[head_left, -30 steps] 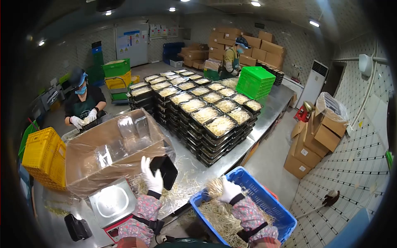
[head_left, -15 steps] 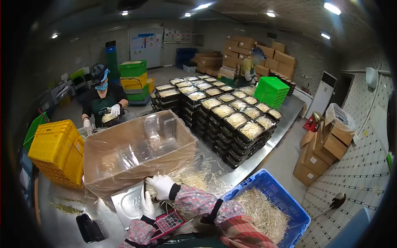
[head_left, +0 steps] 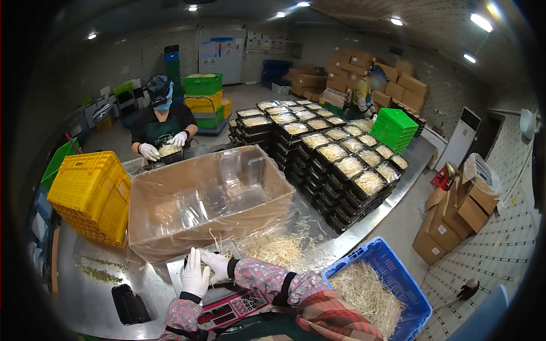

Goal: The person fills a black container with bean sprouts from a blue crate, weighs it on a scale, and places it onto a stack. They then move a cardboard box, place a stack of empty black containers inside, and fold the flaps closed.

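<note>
Just beyond the right hand (head_left: 215,265): loose sprouts (head_left: 278,250) — pale cream, thread-thin, tangled, spread in a heap on the steel table (head_left: 156,284). A few strands poke up just past the fingers.

Left hand (head_left: 195,274): white glove, back to camera, fingers straight and lying close together, pointing away from the body. Can't tell if it holds anything.

Right-hand glove: reaches in from the right, fingers bent towards the left one; the two overlap in view. Spread or pinching — can't tell, fingertips and whatever is under the palms are hidden.

Scale (head_left: 228,249): directly below both hands, metal plate mostly covered by them. Red keypad (head_left: 244,305) sits on the near side of the grip, beside the left cuff.

Blue crate (head_left: 418,321): right of the grip, well apart, with more of the same sprouts inside, matted.

Black tray (head_left: 129,305): left of the left hand, lying on the steel, apart from it.

Carton (head_left: 170,241): just beyond the hands, plastic-lined, clear plastic pieces inside.

Stacked trays (head_left: 367,184): farther out, beyond and right of the grip, black, sprouts showing in the top layer.

Co-worker (head_left: 165,126): past the carton, both gloved hands at a sprout-filled tray.
</note>
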A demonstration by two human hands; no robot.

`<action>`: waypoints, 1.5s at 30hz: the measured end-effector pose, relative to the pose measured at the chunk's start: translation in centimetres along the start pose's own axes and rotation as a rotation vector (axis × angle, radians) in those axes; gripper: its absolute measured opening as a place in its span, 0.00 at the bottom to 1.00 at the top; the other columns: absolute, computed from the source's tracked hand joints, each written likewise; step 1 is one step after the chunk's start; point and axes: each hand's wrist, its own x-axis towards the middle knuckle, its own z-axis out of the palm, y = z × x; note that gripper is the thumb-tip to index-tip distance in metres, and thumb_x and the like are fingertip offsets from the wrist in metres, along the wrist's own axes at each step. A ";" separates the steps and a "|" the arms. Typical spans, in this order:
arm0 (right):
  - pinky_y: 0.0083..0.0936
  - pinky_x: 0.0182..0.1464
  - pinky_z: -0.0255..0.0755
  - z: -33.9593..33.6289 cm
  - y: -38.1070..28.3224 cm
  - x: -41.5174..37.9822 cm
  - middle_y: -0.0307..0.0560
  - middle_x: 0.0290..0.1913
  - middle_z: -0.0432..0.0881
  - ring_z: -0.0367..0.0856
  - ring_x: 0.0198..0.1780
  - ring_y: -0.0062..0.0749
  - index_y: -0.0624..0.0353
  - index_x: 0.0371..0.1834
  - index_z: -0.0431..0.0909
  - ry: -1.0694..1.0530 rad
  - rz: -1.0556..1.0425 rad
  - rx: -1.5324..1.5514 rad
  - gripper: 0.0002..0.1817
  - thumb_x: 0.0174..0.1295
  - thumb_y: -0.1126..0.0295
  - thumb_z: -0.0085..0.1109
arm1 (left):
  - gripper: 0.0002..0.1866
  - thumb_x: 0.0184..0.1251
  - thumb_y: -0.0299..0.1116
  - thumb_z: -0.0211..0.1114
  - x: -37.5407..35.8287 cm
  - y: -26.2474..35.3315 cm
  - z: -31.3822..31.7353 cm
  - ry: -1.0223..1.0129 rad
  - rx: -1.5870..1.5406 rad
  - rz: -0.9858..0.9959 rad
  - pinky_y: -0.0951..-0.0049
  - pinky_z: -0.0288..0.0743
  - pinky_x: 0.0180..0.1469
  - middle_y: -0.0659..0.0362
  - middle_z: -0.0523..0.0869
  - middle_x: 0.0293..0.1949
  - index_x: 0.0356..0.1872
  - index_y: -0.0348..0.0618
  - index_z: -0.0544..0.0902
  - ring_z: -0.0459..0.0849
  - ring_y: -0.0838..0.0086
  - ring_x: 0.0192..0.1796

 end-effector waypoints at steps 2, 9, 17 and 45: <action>0.38 0.73 0.54 -2.8 0.0 -0.6 0.67 0.76 0.47 0.54 0.74 0.56 0.63 0.75 0.48 -0.207 0.165 -0.110 0.66 0.32 0.53 0.78 | 0.34 0.65 0.42 0.57 0.1 0.1 0.6 -0.009 0.154 0.033 0.54 0.57 0.71 0.43 0.66 0.69 0.70 0.39 0.63 0.62 0.46 0.71; 0.42 0.38 0.77 -9.0 0.8 -2.0 0.57 0.36 0.84 0.83 0.44 0.49 0.62 0.48 0.78 -0.397 0.246 -0.603 0.29 0.44 0.54 0.68 | 0.26 0.69 0.41 0.54 1.0 1.0 2.6 0.044 0.390 -0.006 0.51 0.60 0.68 0.46 0.67 0.68 0.66 0.44 0.69 0.63 0.44 0.70; 0.45 0.34 0.77 -6.8 2.5 -2.6 0.55 0.28 0.84 0.84 0.31 0.52 0.57 0.31 0.80 -0.158 0.333 -0.428 0.07 0.54 0.68 0.54 | 0.25 0.68 0.40 0.54 1.3 1.1 3.5 0.090 0.378 -0.031 0.51 0.57 0.69 0.44 0.68 0.67 0.64 0.41 0.71 0.63 0.44 0.69; 0.36 0.74 0.52 -15.2 6.5 -9.6 0.62 0.74 0.56 0.50 0.77 0.51 0.62 0.76 0.48 0.012 0.391 -0.038 0.63 0.39 0.55 0.81 | 0.48 0.60 0.58 0.63 0.9 -2.3 -3.4 0.095 0.177 -0.228 0.59 0.50 0.74 0.41 0.63 0.70 0.71 0.31 0.58 0.56 0.49 0.75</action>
